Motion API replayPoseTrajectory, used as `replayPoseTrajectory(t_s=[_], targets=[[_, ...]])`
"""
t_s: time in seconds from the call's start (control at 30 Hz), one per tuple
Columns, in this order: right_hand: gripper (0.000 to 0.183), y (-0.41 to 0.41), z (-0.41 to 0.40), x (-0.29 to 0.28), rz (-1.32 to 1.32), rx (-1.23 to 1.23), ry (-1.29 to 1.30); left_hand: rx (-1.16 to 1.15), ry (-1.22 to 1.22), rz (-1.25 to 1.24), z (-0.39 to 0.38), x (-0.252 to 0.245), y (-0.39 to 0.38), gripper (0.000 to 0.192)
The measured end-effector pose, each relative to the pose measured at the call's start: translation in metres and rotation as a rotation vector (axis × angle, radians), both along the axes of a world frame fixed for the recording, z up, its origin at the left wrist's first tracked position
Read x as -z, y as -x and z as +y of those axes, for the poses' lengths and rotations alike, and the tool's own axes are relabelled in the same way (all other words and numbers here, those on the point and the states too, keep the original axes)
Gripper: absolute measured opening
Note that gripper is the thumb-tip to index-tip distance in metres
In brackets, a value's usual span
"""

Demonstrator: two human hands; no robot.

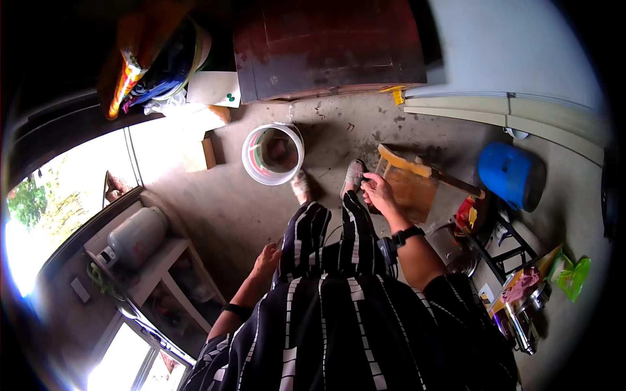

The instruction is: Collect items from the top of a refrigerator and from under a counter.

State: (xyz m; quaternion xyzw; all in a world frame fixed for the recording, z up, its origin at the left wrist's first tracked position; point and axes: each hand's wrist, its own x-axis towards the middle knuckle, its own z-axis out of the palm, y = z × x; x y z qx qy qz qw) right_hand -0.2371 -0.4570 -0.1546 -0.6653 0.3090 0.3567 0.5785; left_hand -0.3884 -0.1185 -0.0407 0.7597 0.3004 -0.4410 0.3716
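Note:
My right hand [379,193] hangs in front of my right leg, its fingers loosely curled. A small dark spot shows by the fingertips, and I cannot tell whether anything is held. Beside it, on the right, is a low wooden chair [413,195] with a worn top rail. My left hand [268,260] rests against or close beside my left thigh, its fingertips partly hidden. A white plastic bucket [249,172] stands on the floor just beyond my left foot. Something dark reddish lies at its bottom, too shaded to name.
A dark red wooden cabinet [327,49] stands ahead. To the right are a blue plastic drum [508,173] and a black metal frame [511,244] among clutter. A grey gas cylinder [139,234] lies on a shelf unit at left. A cardboard box [209,152] sits near the bright doorway.

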Motion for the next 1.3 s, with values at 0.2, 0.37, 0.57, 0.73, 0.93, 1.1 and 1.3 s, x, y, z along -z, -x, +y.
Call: replayPoseTrajectory(t_s=[0.2,0.37,0.57,0.73,0.93,1.1,1.3], targets=[[0.024,-0.032,0.037,0.124,-0.003,-0.125,0.113,0.07,-0.142,-0.112,0.018,0.062,0.028,0.047],[0.026,-0.03,0.017,0.251,-0.147,-0.295,0.414,-0.005,-0.162,-0.343,0.01,0.091,0.009,0.05],[0.02,-0.04,0.012,0.371,-0.153,-0.364,0.542,0.098,-0.213,-0.375,0.034,0.107,0.019,0.052],[0.039,-0.063,0.051,0.4,-0.115,-0.458,0.69,0.095,-0.235,-0.395,0.048,0.108,0.018,0.051],[0.059,-0.086,0.046,0.417,-0.273,-0.528,0.896,0.1,-0.249,-0.372,0.053,0.115,0.018,0.052],[0.054,-0.088,0.048,0.43,-0.234,-0.515,0.927,0.173,-0.288,-0.334,0.051,0.118,0.021,0.054],[0.036,-0.086,0.057,0.436,-0.28,-0.451,1.005,0.191,-0.314,-0.326,0.046,0.118,0.021,0.053]])
